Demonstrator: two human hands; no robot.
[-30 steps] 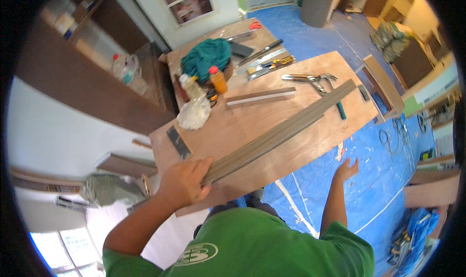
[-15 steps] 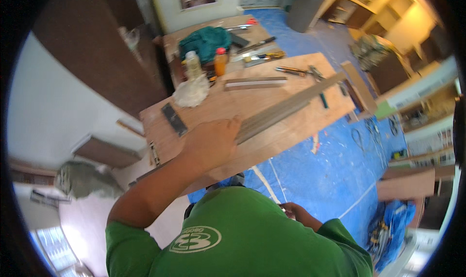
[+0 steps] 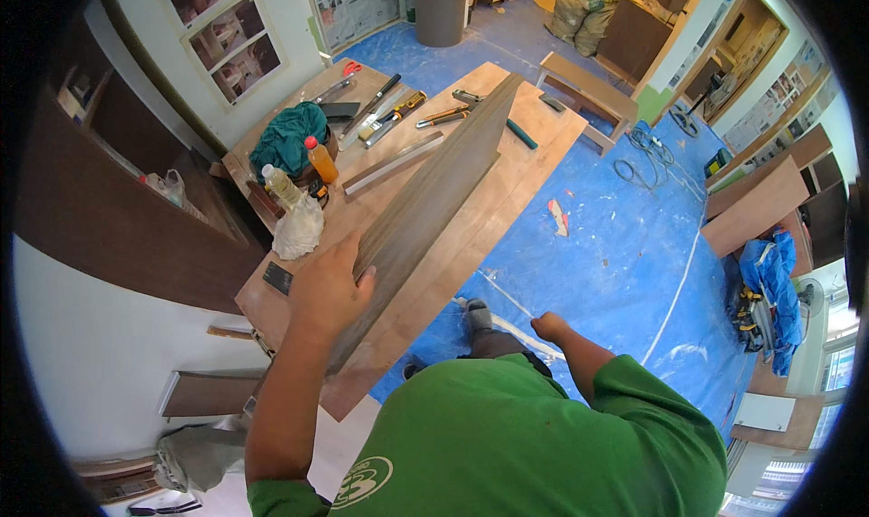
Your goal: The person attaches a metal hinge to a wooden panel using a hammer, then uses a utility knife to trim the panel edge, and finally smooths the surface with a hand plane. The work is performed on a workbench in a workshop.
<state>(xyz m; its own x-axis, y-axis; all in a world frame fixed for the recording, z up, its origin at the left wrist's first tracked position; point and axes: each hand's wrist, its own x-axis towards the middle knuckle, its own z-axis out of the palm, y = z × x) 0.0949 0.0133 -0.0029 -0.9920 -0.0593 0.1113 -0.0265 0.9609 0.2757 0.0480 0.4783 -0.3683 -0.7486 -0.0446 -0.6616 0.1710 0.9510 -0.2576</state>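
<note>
A long grey-brown wood-grain board [image 3: 441, 205] lies diagonally along the workbench top [image 3: 471, 254], its broad face tilted toward the bench's right edge. My left hand [image 3: 331, 289] is on the near part of the board, thumb over the top edge and fingers along the far-left side. Out over the blue floor sheet, off the bench's right side, my right hand [image 3: 550, 327] is closed. What it may hold is hidden. Left of the board lies a shorter narrow strip [image 3: 394, 163]. A dark flat block [image 3: 278, 278] is partly hidden behind my left hand.
Bottles [image 3: 320, 160], a teal cloth [image 3: 288, 142] and a crumpled white bag [image 3: 299, 228] crowd the bench's left side. Hand tools, including a green-handled one [image 3: 521, 134], lie farther up. A low wooden bench [image 3: 588, 91] stands beyond, with coiled cable [image 3: 644, 159] on the floor.
My view has swung round, so the bench appears steeper. The board's broad face now shows more. My left hand is still on it; my right hand reaches farther out from my body.
</note>
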